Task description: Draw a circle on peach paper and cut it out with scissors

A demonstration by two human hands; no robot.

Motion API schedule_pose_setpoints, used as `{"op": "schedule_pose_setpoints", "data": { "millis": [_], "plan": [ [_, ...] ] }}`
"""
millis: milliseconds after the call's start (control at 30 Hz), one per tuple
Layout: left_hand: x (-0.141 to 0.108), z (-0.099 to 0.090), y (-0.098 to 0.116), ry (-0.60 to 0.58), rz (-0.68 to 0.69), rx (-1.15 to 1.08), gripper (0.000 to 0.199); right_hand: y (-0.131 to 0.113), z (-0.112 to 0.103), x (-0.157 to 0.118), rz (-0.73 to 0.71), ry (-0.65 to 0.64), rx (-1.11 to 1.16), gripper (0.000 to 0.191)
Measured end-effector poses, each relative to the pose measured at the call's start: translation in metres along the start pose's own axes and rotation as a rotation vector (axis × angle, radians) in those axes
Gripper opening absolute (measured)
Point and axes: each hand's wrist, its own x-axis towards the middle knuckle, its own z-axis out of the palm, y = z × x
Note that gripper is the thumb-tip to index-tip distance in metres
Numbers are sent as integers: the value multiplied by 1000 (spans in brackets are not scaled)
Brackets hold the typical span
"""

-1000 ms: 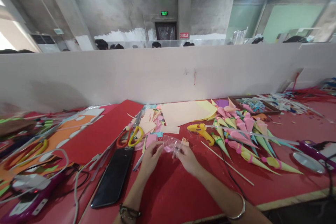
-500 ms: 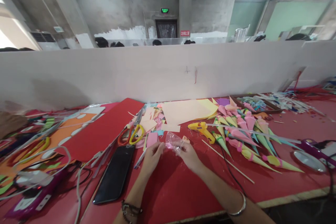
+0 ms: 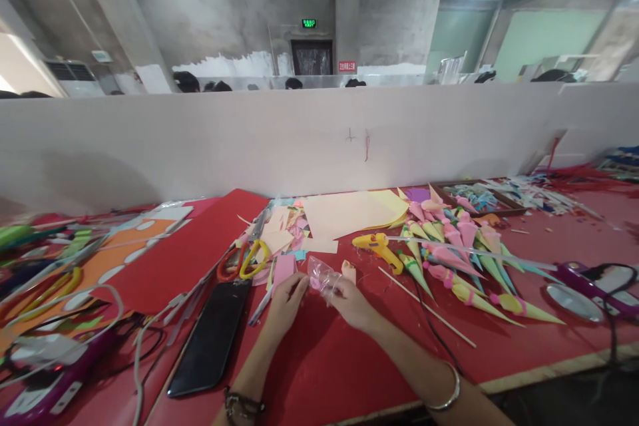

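Over the red table, my right hand (image 3: 352, 303) grips a small clear plastic bag (image 3: 322, 275) with something pink at its lower left. My left hand (image 3: 289, 299) is beside the bag's left side, its fingers pressed together; what they hold, if anything, is too small to make out. A small peach paper piece (image 3: 349, 271) stands just behind my right hand. The yellow glue gun (image 3: 380, 249) lies beyond it to the right, near a pile of pink, yellow and green paper cones (image 3: 462, 243). Pink paper (image 3: 285, 267) lies behind my left hand.
A black phone (image 3: 210, 339) and scissors (image 3: 255, 259) lie at the left, near red card (image 3: 184, 253) and white cables. A thin stick (image 3: 426, 306) and purple power strip (image 3: 594, 289) are at the right. A white partition (image 3: 249, 140) stands behind.
The plastic bag has tilted and sits slightly lower, with more of the peach piece showing behind my right hand. The whole view has shifted a little.
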Motion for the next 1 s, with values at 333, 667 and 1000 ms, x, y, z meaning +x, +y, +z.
{"op": "schedule_pose_setpoints", "data": {
  "millis": [333, 667, 1000],
  "plan": [
    [0, 1, 1, 35, 10, 28, 19, 0, -1, 1, -13, 83, -8, 29],
    [0, 2, -1, 34, 9, 30, 13, -5, -2, -2, -88, -20, -66, 30],
    [-2, 7, -1, -4, 27, 74, 14, -8, -4, -3, -94, -5, -79, 26]
  ]
}}
